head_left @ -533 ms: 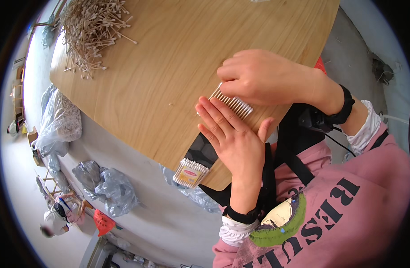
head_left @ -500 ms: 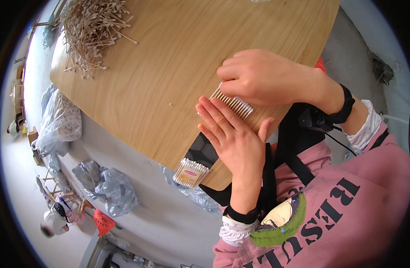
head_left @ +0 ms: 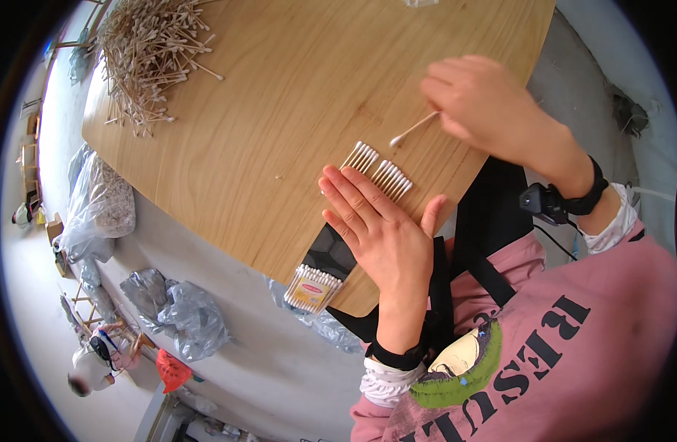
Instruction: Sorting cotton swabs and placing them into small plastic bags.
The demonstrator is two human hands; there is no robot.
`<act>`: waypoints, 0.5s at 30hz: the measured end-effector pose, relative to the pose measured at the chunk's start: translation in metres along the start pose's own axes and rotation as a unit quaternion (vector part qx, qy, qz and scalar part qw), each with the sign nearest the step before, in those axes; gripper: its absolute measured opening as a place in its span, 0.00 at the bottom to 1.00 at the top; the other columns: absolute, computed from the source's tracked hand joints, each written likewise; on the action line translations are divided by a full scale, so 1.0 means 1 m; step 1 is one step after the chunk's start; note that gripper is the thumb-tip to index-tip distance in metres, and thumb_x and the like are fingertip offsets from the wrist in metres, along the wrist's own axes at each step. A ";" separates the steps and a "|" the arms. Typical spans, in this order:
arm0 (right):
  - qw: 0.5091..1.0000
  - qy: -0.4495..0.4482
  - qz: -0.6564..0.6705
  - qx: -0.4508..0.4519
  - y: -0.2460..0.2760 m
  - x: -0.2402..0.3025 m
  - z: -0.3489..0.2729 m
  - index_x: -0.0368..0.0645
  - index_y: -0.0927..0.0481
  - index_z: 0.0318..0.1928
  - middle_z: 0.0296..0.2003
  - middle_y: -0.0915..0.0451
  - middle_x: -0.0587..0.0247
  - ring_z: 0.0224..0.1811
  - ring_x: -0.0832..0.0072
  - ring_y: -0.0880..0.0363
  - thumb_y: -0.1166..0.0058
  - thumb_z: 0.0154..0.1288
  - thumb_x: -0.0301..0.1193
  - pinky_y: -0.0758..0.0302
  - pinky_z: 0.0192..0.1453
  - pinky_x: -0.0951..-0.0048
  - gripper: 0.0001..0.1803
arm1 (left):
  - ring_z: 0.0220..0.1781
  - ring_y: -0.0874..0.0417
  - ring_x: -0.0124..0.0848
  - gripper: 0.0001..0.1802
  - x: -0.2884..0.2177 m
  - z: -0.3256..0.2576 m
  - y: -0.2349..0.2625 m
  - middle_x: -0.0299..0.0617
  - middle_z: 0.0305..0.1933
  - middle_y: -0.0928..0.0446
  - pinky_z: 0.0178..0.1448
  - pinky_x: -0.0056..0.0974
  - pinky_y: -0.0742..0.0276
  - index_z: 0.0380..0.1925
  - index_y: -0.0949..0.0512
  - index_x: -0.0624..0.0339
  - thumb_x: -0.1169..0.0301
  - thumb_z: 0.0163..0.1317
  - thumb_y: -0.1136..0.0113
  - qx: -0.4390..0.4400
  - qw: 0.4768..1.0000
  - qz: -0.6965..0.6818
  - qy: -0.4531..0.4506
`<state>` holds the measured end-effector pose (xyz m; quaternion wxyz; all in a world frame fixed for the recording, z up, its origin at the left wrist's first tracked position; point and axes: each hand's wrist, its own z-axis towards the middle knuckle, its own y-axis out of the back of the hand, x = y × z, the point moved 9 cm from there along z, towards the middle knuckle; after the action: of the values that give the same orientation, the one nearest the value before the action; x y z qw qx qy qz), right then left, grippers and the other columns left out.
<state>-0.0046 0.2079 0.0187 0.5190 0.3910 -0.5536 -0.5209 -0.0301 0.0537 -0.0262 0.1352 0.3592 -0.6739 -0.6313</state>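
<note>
A single cotton swab (head_left: 414,130) is pinched in the fingers of my right hand (head_left: 478,103), raised over the right side of the table and slightly blurred. My left hand (head_left: 382,228) lies flat, fingers stretched out and thumb apart, over a row of cotton swabs (head_left: 388,181). White tips stick out past its fingers in two groups with a gap between them; the rest of the row is hidden under the hand. By the left wrist, at the table's corner, a pack of cotton swabs (head_left: 312,288) with a yellow and white label sits beside a dark patterned pad (head_left: 331,252).
A big heap of loose cotton swabs (head_left: 150,62) covers the table's far left corner. A small clear plastic piece (head_left: 421,3) lies at the far edge. Filled plastic bags (head_left: 99,202) and grey bags (head_left: 180,309) stand on the floor at left. Another person (head_left: 95,365) is farther off.
My right hand has moved up and to the right, off the row, with one cotton swab in its fingers. A gap now shows in the row. My left hand has barely moved.
</note>
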 end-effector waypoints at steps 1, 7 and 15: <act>0.999 -0.021 0.039 0.006 0.002 -0.009 -0.004 0.42 0.22 0.32 0.33 0.23 0.60 0.40 0.59 0.21 0.41 0.50 0.23 0.25 0.42 0.61 0.06 | 0.84 0.64 0.57 0.66 0.001 0.000 0.001 0.67 0.81 0.62 0.82 0.58 0.63 0.75 0.59 0.78 0.31 0.59 0.44 -0.003 1.000 0.003 0.000; 0.988 -0.057 0.145 0.021 -0.006 -0.011 -0.025 0.41 0.26 0.37 0.34 0.26 0.57 0.42 0.56 0.24 0.46 0.56 0.20 0.28 0.44 0.58 0.08 | 0.84 0.61 0.55 0.66 -0.002 -0.003 0.009 0.64 0.81 0.58 0.81 0.60 0.64 0.75 0.59 0.77 0.35 0.58 0.38 -0.005 1.000 0.000 -0.011; 0.948 -0.250 0.195 -0.010 0.031 -0.096 -0.122 0.35 0.26 0.40 0.35 0.28 0.56 0.39 0.60 0.25 0.49 0.63 0.18 0.29 0.46 0.66 0.05 | 0.83 0.59 0.58 0.67 0.027 -0.029 0.035 0.68 0.80 0.57 0.81 0.61 0.69 0.74 0.57 0.79 0.37 0.57 0.35 -0.010 1.000 -0.007 0.028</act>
<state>0.1339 0.2853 0.0232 0.4589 0.1278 -0.7260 -0.4960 -0.0412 0.0122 0.0041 0.1531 0.3799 -0.6609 -0.6289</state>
